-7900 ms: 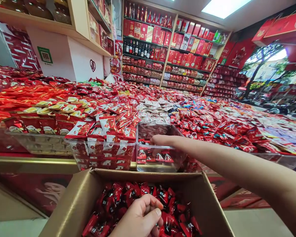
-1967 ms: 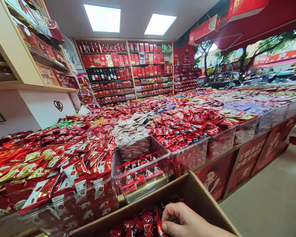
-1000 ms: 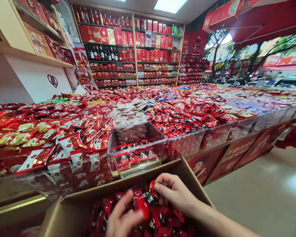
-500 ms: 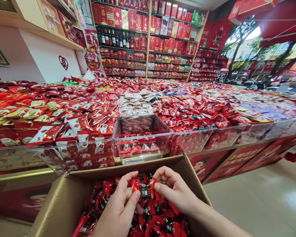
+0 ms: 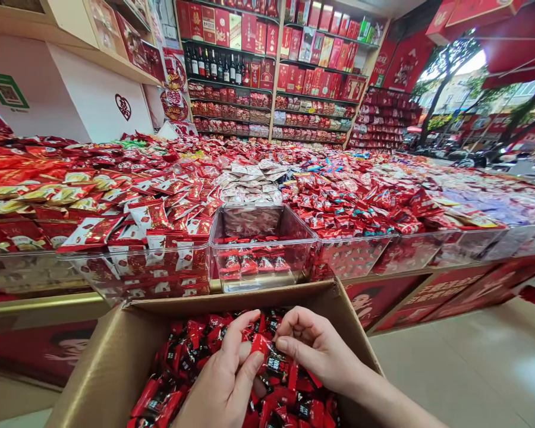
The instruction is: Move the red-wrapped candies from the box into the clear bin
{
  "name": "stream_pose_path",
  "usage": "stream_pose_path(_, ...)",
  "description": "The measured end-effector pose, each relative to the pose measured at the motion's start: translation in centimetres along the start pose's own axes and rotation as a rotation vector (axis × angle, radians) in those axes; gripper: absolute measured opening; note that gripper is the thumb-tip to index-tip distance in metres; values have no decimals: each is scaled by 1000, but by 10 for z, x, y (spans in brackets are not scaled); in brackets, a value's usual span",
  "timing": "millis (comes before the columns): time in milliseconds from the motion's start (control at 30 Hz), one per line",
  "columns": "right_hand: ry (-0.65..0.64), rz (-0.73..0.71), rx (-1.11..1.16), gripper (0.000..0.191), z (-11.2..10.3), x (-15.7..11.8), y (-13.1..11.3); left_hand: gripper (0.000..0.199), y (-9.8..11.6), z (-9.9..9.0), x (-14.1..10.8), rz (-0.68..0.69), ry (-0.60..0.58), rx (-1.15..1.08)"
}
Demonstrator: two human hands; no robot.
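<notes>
An open cardboard box (image 5: 89, 368) holds many red and black wrapped candies (image 5: 191, 345). Over them, my left hand (image 5: 229, 374) pinches the end of one red and black candy packet (image 5: 274, 359) between thumb and fingers. My right hand (image 5: 316, 351) is at the packet's upper right, thumb and forefinger pressed together; whether it grips the wrapper is too small to tell. Just beyond the box stands a clear plastic bin (image 5: 263, 244) with a low layer of similar candies (image 5: 249, 263) in it.
Bins heaped with wrapped sweets (image 5: 169, 202) spread across the counter. Red-paneled cabinets (image 5: 392, 300) form its front. Shelves (image 5: 274, 77) with bottles and red boxes stand behind. Tiled floor (image 5: 468, 356) lies at the right, and a street with trees shows beyond.
The candy packet has tilted, its right end now lower. My right fingers are at its upper edge rather than its right end. The view has shifted slightly.
</notes>
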State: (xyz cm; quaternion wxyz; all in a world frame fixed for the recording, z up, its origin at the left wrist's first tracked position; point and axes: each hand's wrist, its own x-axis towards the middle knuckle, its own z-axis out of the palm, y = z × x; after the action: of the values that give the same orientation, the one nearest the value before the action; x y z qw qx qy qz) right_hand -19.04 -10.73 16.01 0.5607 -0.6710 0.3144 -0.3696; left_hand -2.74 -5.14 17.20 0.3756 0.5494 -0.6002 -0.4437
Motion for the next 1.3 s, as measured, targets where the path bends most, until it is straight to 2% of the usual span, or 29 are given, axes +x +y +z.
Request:
stream_pose_path(67, -55, -159, -166, 18, -3, -3, -6, 41, 0, -2, 1, -43, 4, -82)
stream_pose_path(167, -177, -396, -387, 42, -5, -7, -15, 42, 1, -7, 4, -173, -28, -334)
stream_pose_path(267, -219, -537, -602, 42, -4, -10, -21, 43, 3, -11, 6, -239, -66, -506)
stream_pose_path(433, -134, -783, -855, 44, -12, -2, -42, 39, 7, -14, 5, -282, -4, -614)
stream_pose_path(533, 82, -870, -922, 31, -28, 26, -68, 34, 3, -14, 8, -251, 23, -592)
stream_pose_path(600, 207, -811, -971, 13, -39, 58, -86, 33, -1, -14, 10, -254, 15, -560)
stream_pose_path(633, 215, -739, -1009, 5, -43, 77, -93, 33, -3, -13, 11, -251, 7, -554)
stream_pose_path(667, 202, -637, -1050, 6, -46, 96, -98, 33, -5, -13, 11, -239, -1, -552)
stream_pose_path(700, 164, -537, -1095, 9, -48, 115, -100, 34, -7, -12, 12, -222, -8, -549)
stream_pose_path(800, -109, -250, -1260, 10, -48, 162, -96, 36, -10, -9, 12, -177, -1, -517)
stream_pose_path(867, -272, -138, -1336, 10, -46, 182, -87, 36, -11, -8, 12, -184, 2, -488)
stream_pose_path(967, -411, -96, -1382, 8, -41, 196, -73, 38, -12, -8, 11, -214, -32, -446)
stream_pose_path(1067, -517, -89, -1421, 4, -37, 198, -62, 44, -14, -8, 10, -188, -73, -434)
stream_pose_path(1300, -586, 37, -1443, 6, -34, 198, -59, 46, -17, -7, 10, -137, -120, -438)
